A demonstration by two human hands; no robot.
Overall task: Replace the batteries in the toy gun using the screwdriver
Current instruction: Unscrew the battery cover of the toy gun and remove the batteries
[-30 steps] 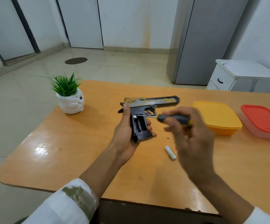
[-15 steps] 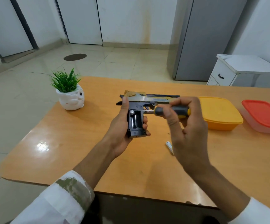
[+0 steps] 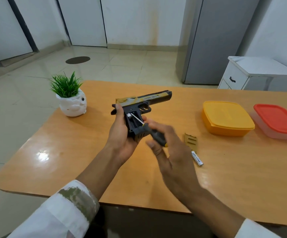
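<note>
left hand curled round toy gun grip | right hand grips screwdriver, tip in gun's open battery bay | battery on table right of gun

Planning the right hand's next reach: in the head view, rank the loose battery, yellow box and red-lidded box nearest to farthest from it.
1. The loose battery, on the table beside the right hand.
2. The yellow box, farther right.
3. The red-lidded box, far right.
</note>
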